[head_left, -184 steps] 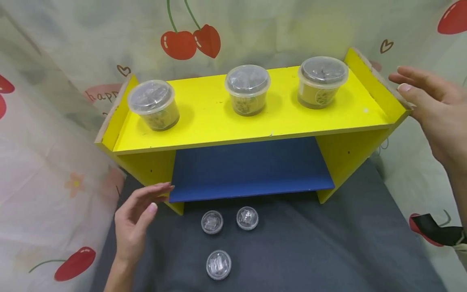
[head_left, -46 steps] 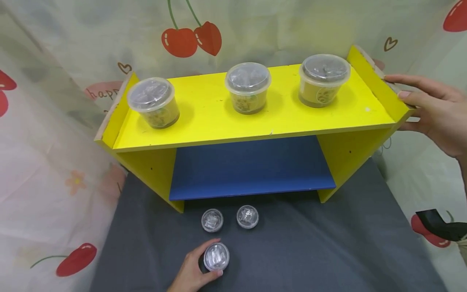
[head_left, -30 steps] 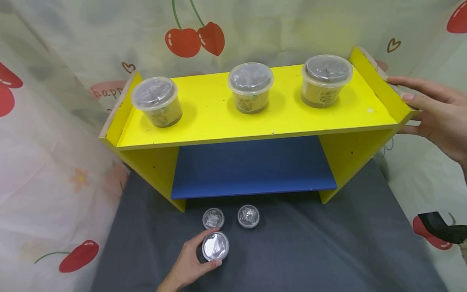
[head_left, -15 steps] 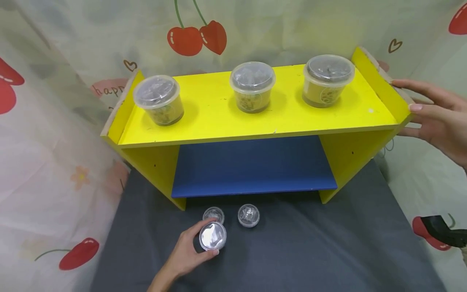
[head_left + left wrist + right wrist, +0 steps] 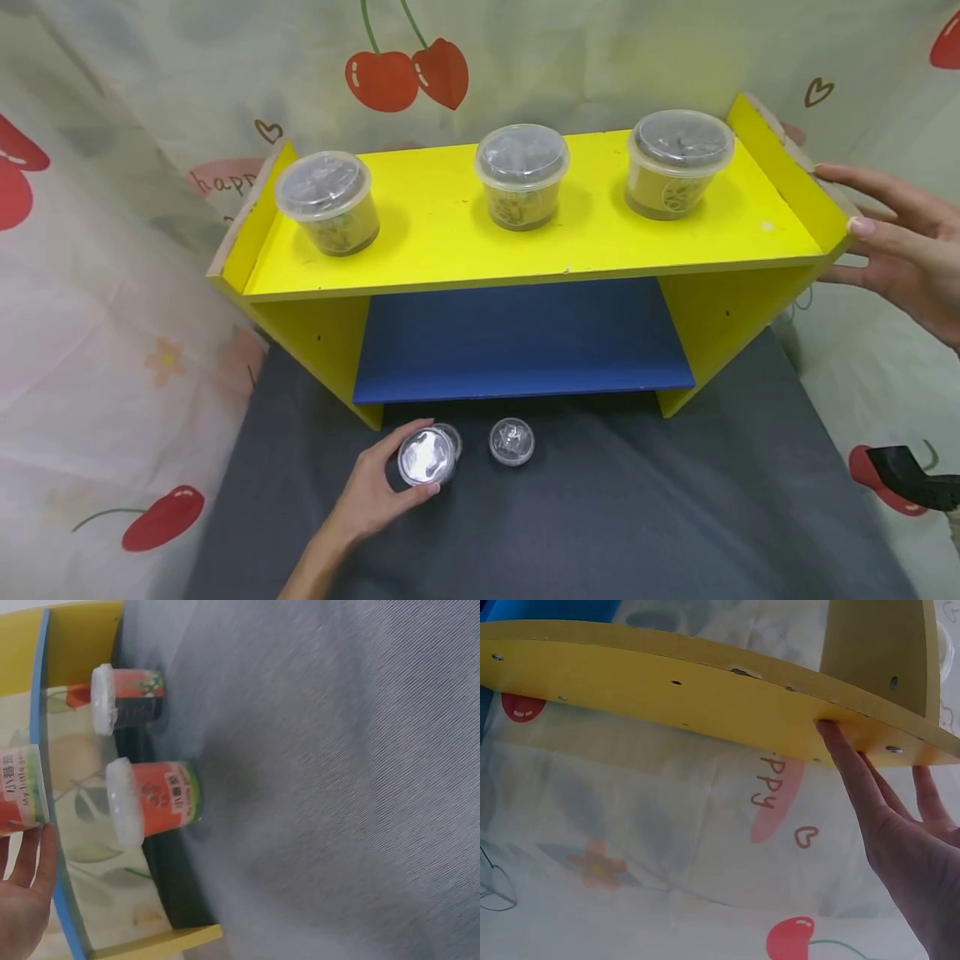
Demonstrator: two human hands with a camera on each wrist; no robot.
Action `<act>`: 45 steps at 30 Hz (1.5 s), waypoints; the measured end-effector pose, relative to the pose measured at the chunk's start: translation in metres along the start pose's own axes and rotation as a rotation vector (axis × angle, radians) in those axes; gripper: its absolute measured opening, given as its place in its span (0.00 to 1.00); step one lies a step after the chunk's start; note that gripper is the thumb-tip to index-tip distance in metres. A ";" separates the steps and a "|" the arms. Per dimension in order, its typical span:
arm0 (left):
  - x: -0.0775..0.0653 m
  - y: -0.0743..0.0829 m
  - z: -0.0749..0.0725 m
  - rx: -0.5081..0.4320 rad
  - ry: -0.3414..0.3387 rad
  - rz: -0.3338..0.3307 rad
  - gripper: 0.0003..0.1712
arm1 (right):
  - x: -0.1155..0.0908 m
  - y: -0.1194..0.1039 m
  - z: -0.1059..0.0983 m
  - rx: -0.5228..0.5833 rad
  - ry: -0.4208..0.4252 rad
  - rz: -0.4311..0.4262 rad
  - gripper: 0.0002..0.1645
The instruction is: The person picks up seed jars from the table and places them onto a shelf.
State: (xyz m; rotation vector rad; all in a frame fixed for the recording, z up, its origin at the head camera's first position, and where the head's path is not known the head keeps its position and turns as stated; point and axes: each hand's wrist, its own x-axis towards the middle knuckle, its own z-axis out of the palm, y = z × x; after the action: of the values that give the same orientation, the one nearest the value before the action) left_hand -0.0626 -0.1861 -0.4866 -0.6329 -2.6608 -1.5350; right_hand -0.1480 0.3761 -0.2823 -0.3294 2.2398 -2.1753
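My left hand [image 5: 367,492] grips a small lidded plastic cup [image 5: 424,457] between thumb and fingers, just in front of the shelf's lower left. In the left wrist view that cup [image 5: 16,787] has a red and green printed label and is raised beside the blue board's edge. A second lidded cup [image 5: 453,437] stands on the cloth, mostly covered by the held one in the head view. To its right stands a third cup [image 5: 512,442]. My right hand [image 5: 911,242] touches the outer face of the shelf's right side panel [image 5: 727,705] with extended fingers.
The yellow shelf unit [image 5: 435,250] has a blue lower board [image 5: 525,342]. Along its top are three larger lidded tubs, left [image 5: 330,204], middle [image 5: 522,179] and right [image 5: 678,165]. Grey cloth [image 5: 600,517] lies beneath, and cherry-print curtains [image 5: 600,58] hang around.
My left hand came to the front cup, gripped it, lifted it and carried it away from me toward the shelf. My right hand moved from beside the side panel to touching it.
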 end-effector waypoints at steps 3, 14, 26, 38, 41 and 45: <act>0.005 0.006 -0.006 -0.004 0.014 -0.020 0.45 | 0.000 0.001 -0.001 0.013 0.000 -0.005 0.35; 0.022 0.000 -0.025 -0.017 0.004 0.014 0.45 | 0.000 0.005 -0.004 0.057 -0.031 -0.018 0.35; 0.034 0.036 -0.043 -0.042 0.099 0.055 0.40 | 0.001 0.006 -0.004 0.060 -0.047 -0.057 0.34; 0.040 -0.007 -0.045 -0.030 0.191 0.018 0.43 | -0.001 0.007 0.000 0.081 -0.032 -0.107 0.33; 0.041 -0.010 -0.044 -0.041 0.206 0.009 0.43 | -0.002 0.007 0.000 0.055 -0.035 -0.094 0.33; 0.042 -0.007 -0.044 -0.038 0.215 -0.002 0.42 | -0.003 0.007 -0.002 0.006 -0.014 -0.063 0.34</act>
State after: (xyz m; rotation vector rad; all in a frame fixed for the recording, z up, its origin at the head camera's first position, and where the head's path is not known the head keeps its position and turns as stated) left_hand -0.1124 -0.2110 -0.4607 -0.4382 -2.4808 -1.5602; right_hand -0.1461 0.3786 -0.2896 -0.4190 2.2450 -2.2026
